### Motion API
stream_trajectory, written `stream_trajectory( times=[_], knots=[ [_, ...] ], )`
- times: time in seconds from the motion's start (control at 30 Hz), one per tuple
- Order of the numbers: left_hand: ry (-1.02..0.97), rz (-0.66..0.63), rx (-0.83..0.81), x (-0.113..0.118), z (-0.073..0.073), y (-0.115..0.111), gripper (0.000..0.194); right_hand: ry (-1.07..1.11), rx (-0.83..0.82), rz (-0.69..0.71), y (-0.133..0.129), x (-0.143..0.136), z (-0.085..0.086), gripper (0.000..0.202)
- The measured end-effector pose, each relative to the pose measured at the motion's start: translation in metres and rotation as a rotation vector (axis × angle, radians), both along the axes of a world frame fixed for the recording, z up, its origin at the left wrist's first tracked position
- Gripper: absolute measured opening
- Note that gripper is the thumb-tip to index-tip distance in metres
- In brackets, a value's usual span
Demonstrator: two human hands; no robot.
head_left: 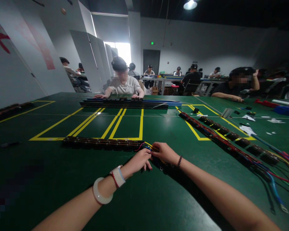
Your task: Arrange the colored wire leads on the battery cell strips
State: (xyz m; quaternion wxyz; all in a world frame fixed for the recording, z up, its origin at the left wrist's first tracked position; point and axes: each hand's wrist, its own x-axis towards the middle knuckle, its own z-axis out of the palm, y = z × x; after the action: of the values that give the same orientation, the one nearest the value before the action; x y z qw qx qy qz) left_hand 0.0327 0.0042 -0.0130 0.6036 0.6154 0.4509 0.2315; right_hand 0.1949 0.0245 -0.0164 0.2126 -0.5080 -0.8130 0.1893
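Note:
A long black strip (101,143) with thin wires along its top lies across the green table in front of me. Yellow and blue cables (148,146) come out of its right end. My left hand (141,158) is at these cables, thumb and index finger pinched on them, the other fingers hanging loosely. Close against it, my right hand (164,152) has its fingers closed round the same bundle. Dark cable ends with ring lugs (161,168) show just below my right hand. The fingertips of both hands partly hide the cables.
Two wired black strips (214,136) (238,139) lie diagonally on the right, with loose cables (274,189) at their near ends. Black and blue profiles (125,104) lie before a person across the green table (91,199). Another person sits at the far right near paper scraps (248,129).

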Motion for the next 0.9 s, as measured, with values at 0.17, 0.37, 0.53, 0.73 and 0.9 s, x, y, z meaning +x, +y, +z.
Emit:
stream_trajectory(
  times=[0.17,0.37,0.53,0.73,0.9],
  knots=[
    [-0.25,0.026,-0.173,0.002,0.002,-0.006,0.018,-0.214,0.238,0.029,-0.01,-0.007,0.009,0.013],
    [-0.429,0.027,-0.25,0.004,-0.005,-0.008,0.024,-0.493,0.407,0.085,-0.023,-0.015,0.02,0.016],
    [-0.508,0.058,-0.268,0.005,-0.011,-0.008,0.02,-0.614,0.462,0.129,-0.026,-0.018,0.021,0.012],
    [-0.578,0.103,-0.322,0.005,-0.018,-0.006,0.015,-0.658,0.5,0.131,-0.028,-0.02,0.022,0.011],
    [-0.595,0.121,-0.314,0.006,-0.016,-0.007,0.02,-0.587,0.397,0.072,-0.026,-0.018,0.026,0.011]
  ],
)
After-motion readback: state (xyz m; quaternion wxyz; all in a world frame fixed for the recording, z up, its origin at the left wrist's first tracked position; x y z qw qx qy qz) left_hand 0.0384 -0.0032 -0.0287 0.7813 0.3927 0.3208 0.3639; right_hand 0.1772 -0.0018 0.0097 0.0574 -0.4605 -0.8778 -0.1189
